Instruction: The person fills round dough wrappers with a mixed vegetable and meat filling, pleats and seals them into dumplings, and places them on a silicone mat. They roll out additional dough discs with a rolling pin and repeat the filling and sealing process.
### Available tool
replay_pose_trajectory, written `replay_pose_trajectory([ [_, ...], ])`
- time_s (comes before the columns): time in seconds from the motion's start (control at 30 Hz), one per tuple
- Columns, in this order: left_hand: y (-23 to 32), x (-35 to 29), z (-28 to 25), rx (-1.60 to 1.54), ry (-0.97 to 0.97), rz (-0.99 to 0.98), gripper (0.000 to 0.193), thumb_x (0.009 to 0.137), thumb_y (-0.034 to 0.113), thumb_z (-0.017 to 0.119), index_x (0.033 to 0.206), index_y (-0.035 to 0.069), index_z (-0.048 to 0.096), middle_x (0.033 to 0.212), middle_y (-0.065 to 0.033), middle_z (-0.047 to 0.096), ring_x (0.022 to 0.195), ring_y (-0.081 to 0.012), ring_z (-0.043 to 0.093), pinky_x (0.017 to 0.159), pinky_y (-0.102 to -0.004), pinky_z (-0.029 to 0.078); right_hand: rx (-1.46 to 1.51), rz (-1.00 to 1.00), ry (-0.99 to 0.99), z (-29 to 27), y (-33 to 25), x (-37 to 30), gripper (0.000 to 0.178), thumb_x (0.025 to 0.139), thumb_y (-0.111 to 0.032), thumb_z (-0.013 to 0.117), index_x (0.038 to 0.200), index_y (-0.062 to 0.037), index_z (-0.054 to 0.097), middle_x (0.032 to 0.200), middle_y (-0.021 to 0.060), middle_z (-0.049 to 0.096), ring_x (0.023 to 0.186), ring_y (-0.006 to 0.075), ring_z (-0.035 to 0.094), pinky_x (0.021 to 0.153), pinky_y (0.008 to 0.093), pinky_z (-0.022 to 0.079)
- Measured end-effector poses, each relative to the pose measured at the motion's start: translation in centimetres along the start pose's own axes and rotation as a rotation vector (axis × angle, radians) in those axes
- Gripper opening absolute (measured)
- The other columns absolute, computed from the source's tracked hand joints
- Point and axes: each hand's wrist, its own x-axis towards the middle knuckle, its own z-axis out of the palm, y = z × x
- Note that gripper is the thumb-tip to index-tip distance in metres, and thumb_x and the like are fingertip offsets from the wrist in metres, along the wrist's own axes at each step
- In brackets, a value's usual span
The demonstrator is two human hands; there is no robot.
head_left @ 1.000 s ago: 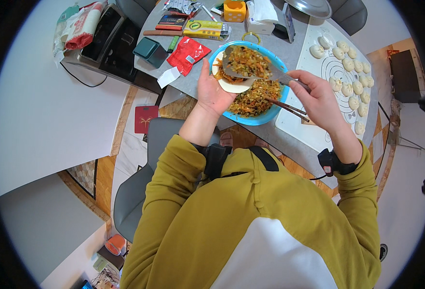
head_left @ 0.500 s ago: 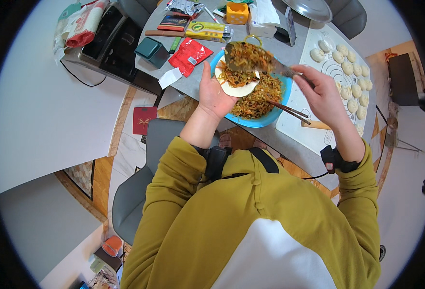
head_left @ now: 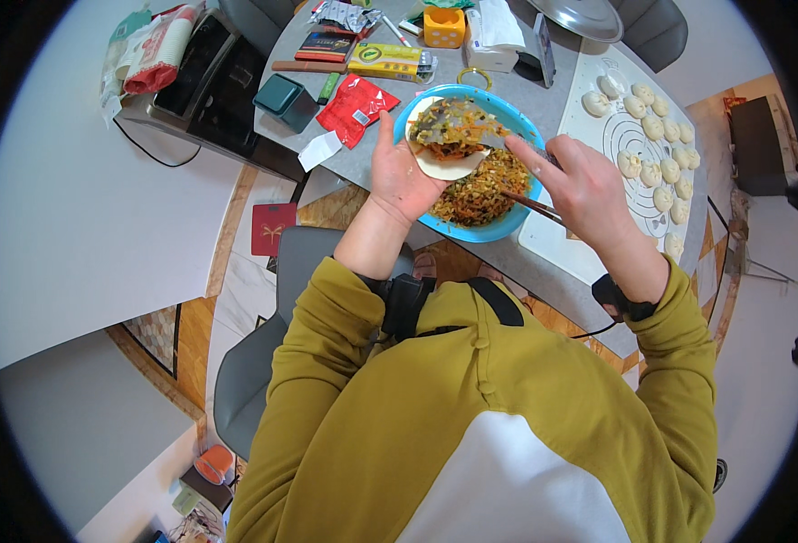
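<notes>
On the raised palm and fingers of my left hand (head_left: pixel 397 181) lies a round white dough wrapper (head_left: pixel 451 169), its thumb sticking up beside it. A heap of chopped vegetable filling (head_left: pixel 446 127) covers much of the wrapper. My right hand (head_left: pixel 591 185) grips a spoon (head_left: pixel 494 139), whose head rests against that filling; its handle is mostly hidden by the fingers. Below both hands stands a blue bowl (head_left: pixel 510 226) with more orange, green and brown filling (head_left: pixel 476 197). Dark chopsticks (head_left: pixel 527 202) lean over the bowl's right rim, partly behind my right hand.
Right of the bowl, a white mat (head_left: pixel 584 72) carries several pleated buns (head_left: pixel 650 130). Along the table's far left lie a red packet (head_left: pixel 356 110), a dark green box (head_left: pixel 286 103) and a yellow box (head_left: pixel 384 60). A grey chair (head_left: pixel 304 262) stands at the near left.
My right hand has moved slightly left and lower, and the loaded spoon has come down onto the wrapper. Its filling now sits over the wrapper. My left hand has barely moved.
</notes>
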Motion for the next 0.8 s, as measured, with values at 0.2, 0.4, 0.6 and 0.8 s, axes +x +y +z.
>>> replay_pose_trajectory([
  [0.2,0.4,0.1,-0.4,-0.007,0.012,0.012,0.089,0.099,0.072,0.024,0.156,0.004,0.028,0.158,-0.0225,0.034,0.146,-0.0416,0.033,0.119,-0.0600,0.026,-0.004,-0.028,-0.012,-0.3,0.5,-0.6,0.064,0.073,-0.017,0.074,0.136,-0.0208,0.062,0.081,0.0031,0.048,0.069,0.0192,0.057,0.057,0.0331,0.047],
  [0.4,0.3,0.1,-0.5,0.004,-0.005,0.005,0.087,0.099,0.071,0.025,0.156,0.005,0.028,0.158,-0.0225,0.033,0.146,-0.0417,0.033,0.119,-0.0602,0.027,-0.024,-0.044,0.056,-0.1,0.6,-0.2,0.061,0.078,-0.006,0.062,0.136,-0.0235,0.065,0.085,0.0043,0.054,0.071,0.0190,0.058,0.058,0.0305,0.048],
  [0.6,0.6,-0.3,-0.3,-0.010,-0.023,0.004,0.087,0.099,0.071,0.027,0.157,0.006,0.027,0.159,-0.0219,0.033,0.146,-0.0419,0.032,0.119,-0.0615,0.027,-0.085,-0.129,0.072,-0.2,1.3,-0.5,0.063,0.075,-0.016,0.068,0.137,-0.0242,0.062,0.083,0.0017,0.048,0.068,0.0172,0.055,0.057,0.0319,0.045],
  [0.8,0.7,-0.3,0.1,0.006,0.009,0.000,0.087,0.099,0.071,0.028,0.157,0.006,0.027,0.159,-0.0216,0.033,0.146,-0.0421,0.032,0.119,-0.0612,0.027,-0.153,-0.152,0.059,-0.6,1.9,-0.6,0.062,0.076,-0.010,0.065,0.136,-0.0272,0.066,0.087,0.0013,0.054,0.070,0.0155,0.056,0.060,0.0287,0.047],
])
